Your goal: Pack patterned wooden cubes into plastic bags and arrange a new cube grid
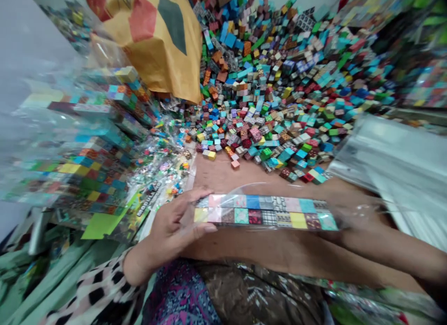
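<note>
A long two-row strip of small patterned cube blocks [261, 209] lies lengthwise between my hands, inside a clear plastic bag [240, 189]. My left hand [174, 220] is closed round the left end, thumb in front and fingers behind. At the right end, my right hand [344, 211] grips the bagged strip; its fingers are blurred and partly covered by loose plastic. The blocks show pink, blue, yellow, turquoise and dark red faces, some with checks or dots.
Past the strip, a big heap of loose coloured cubes [258, 115] spreads over the brown surface [216, 171]. Bagged block stacks [94, 171] stand at left, near a yellow bag [164, 45] and small packets [167, 162]. Clear plastic sleeves [401, 152] lie at right.
</note>
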Demonstrator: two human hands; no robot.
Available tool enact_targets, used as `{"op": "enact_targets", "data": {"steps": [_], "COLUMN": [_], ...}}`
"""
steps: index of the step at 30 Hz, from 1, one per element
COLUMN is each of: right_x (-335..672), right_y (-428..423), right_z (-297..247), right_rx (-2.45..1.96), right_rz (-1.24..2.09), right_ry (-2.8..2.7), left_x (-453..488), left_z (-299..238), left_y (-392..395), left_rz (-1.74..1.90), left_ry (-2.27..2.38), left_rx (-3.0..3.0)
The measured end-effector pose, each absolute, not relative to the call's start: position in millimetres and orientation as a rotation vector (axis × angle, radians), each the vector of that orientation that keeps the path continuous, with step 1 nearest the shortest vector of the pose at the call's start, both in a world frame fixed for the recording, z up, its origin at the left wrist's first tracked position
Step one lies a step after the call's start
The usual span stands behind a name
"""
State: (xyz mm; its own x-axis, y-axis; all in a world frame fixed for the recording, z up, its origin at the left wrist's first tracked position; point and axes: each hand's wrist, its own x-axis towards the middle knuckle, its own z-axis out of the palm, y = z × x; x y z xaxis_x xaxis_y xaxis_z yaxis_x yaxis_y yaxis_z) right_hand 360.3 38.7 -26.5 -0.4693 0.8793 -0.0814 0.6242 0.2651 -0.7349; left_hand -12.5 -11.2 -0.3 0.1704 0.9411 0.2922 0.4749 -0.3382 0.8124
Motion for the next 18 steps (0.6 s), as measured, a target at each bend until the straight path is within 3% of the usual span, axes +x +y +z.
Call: {"op": "enact_targets", "data": {"steps": [5, 11, 18], "right_x": [351, 312, 314], "right_y": [23, 18, 20], "right_z": [-17, -14, -3], "right_rx": [-1.262, -1.218, -1.302], "right_rz": [1.283, 1.307, 1.148], "right_ry": [-1.935, -1.576, -1.743], "left_x": [-16, -14, -4], "left_z": [-12, -9, -9], "left_y": [-9, -3, -9], "left_rz": [1.128, 1.164, 1.121], "left_ry": [1.369, 1.361, 1.320], "left_rx": [1.783, 1.672, 1.504]}}
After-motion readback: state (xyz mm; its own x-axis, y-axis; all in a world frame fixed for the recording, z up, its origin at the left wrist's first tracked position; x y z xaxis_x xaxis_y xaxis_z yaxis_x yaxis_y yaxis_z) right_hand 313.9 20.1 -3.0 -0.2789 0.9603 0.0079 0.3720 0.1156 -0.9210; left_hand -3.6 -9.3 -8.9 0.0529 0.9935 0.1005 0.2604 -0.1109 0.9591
